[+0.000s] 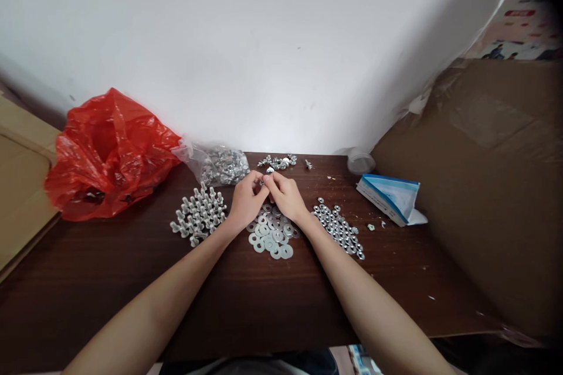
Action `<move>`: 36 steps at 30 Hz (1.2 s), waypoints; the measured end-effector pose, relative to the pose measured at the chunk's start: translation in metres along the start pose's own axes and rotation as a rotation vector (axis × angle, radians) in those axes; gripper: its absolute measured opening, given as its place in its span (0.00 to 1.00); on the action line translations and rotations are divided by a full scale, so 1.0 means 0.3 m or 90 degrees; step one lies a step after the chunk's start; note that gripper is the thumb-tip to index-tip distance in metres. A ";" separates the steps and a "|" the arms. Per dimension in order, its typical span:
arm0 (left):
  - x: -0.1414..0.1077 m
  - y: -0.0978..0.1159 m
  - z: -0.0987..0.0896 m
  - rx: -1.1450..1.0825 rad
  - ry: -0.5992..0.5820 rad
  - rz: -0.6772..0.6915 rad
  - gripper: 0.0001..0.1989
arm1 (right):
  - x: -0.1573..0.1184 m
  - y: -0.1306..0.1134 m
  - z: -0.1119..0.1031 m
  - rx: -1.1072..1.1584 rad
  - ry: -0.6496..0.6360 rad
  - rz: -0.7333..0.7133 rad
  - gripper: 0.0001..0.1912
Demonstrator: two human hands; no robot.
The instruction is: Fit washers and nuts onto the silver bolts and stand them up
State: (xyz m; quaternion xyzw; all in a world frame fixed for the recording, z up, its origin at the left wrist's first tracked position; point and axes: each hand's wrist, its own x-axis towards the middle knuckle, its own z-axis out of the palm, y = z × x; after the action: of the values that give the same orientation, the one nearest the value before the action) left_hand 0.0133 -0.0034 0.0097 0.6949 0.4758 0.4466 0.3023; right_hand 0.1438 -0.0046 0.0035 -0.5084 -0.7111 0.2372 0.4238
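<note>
My left hand [247, 198] and my right hand [287, 194] meet fingertip to fingertip above a heap of flat metal washers [270, 234]. Both are closed, pinching a small shiny metal fastener [270, 170] between them. Fingers cover most of it, so its exact kind is hidden. Left of my left hand stand many metal bolts [200, 214], mostly on their heads with shanks up. A spread of shiny nuts [338, 227] lies right of my right wrist. Just beyond my fingers sits a small group of bolts with parts fitted on them [277, 162].
A clear bag of metal parts [225, 165] and a red plastic bag [109, 152] lie at the back left. A blue-and-white packet [389, 196] and a clear round container [360, 161] are at right. Cardboard boxes [475, 187] flank the brown table [246, 316]; a white wall stands behind.
</note>
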 end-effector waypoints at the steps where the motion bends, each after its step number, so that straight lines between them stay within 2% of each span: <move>1: 0.000 0.001 0.000 0.001 -0.002 -0.001 0.02 | 0.000 0.001 0.001 -0.001 0.000 -0.002 0.20; 23: -0.003 -0.001 -0.002 0.002 -0.013 0.010 0.03 | -0.002 -0.010 0.000 -0.010 0.000 0.019 0.25; 36: 0.001 -0.001 0.000 0.000 -0.001 0.010 0.02 | -0.003 -0.003 0.001 -0.016 0.004 0.010 0.20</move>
State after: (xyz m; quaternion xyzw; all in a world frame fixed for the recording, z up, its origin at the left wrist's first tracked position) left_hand 0.0132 -0.0032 0.0095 0.6987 0.4702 0.4484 0.2994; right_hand 0.1431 -0.0058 0.0037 -0.5198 -0.7088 0.2298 0.4178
